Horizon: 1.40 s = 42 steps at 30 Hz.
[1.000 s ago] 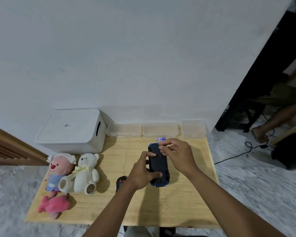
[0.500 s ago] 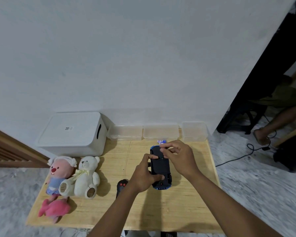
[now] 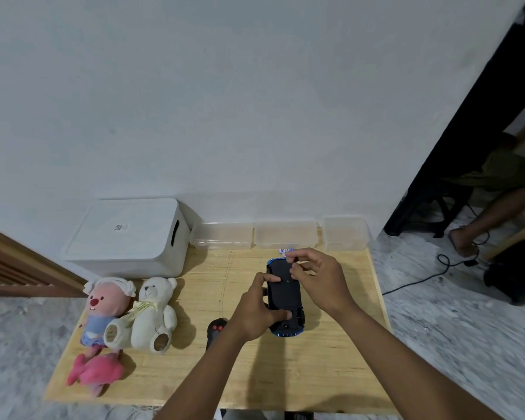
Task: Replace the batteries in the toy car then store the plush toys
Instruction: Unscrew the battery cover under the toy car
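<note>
A light wooden table [image 3: 331,374] stands against a white wall. At its far left corner is a white lidded plastic storage box [image 3: 127,237], and three clear plastic containers [image 3: 285,234] line the far edge beside it. Near the left edge lie a white teddy bear [image 3: 153,313], touching a pink-faced plush in blue [image 3: 106,304], and a pink fish-like plush [image 3: 96,372] close to the near edge.

Right of centre, the blue toy car [image 3: 284,294] lies black underside up. Its long axis runs from the person toward the wall; I cannot tell which end is the front. Bare wood lies between it and the right and near edges.

The left hand [image 3: 255,313] grips the car's left side, with its thumb across the near end. The right hand [image 3: 318,277] curls over the far end, thumb and forefinger nearly together; whether they hold anything is unclear.

A black remote with red buttons [image 3: 215,330] sits just left of the left wrist. A small blue-and-white pack [image 3: 285,251] lies just beyond the car.
</note>
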Motion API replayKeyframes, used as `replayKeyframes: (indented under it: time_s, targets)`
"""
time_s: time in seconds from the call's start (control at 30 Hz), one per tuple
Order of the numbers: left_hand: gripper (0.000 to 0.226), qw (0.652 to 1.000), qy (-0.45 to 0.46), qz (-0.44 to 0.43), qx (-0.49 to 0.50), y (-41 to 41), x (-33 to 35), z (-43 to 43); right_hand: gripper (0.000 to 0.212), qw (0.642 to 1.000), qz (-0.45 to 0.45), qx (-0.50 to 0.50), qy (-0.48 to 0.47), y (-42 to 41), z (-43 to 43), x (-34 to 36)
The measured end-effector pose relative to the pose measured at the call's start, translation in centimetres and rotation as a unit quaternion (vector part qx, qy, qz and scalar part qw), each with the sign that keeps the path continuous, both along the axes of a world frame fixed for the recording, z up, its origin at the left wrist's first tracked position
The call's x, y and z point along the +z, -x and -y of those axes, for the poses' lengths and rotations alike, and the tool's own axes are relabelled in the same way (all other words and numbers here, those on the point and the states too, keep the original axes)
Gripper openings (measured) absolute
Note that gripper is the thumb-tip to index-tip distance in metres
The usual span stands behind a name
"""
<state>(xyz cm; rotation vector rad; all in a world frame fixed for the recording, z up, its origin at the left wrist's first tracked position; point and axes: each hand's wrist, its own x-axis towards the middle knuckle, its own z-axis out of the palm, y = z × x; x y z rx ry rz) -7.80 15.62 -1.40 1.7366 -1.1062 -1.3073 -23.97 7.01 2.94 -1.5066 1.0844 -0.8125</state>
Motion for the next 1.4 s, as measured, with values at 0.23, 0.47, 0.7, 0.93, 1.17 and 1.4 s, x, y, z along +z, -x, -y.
replayKeyframes:
  time_s: [0.23, 0.47, 0.7, 0.93, 1.17, 1.4]
  targets:
    - [0.066, 1.000, -0.006, 0.002, -0.003, -0.2, -0.1, 0.0, 0.023, 1.000, 0.008, 0.002, 0.000, -0.2, 0.1, -0.3]
    - [0.065, 1.000, -0.004, 0.000, -0.007, -0.3, 0.2, 0.3, 0.011, 0.999, 0.019, -0.007, -0.025, -0.4, 0.0, -0.1]
    - [0.067, 1.000, -0.008, -0.007, -0.005, -0.6, 0.1, 0.5, 0.013, 1.000, 0.011, -0.005, -0.004, -0.7, 0.2, 0.0]
    - [0.066, 1.000, -0.016, 0.003, -0.006, -1.5, -0.3, 0.0, 0.014, 0.994, 0.033, -0.091, -0.048, 0.8, 1.4, -0.1]
    - [0.066, 0.999, -0.021, 0.006, 0.026, -2.6, -1.7, -1.3, 0.025, 0.960, -0.208, -0.064, -0.176, 2.5, -0.2, -9.2]
    - [0.068, 0.999, -0.024, -0.002, 0.034, -3.2, -2.4, -2.0, 0.021, 0.952, -0.283, -0.038, -0.114, 1.1, -1.4, -12.3]
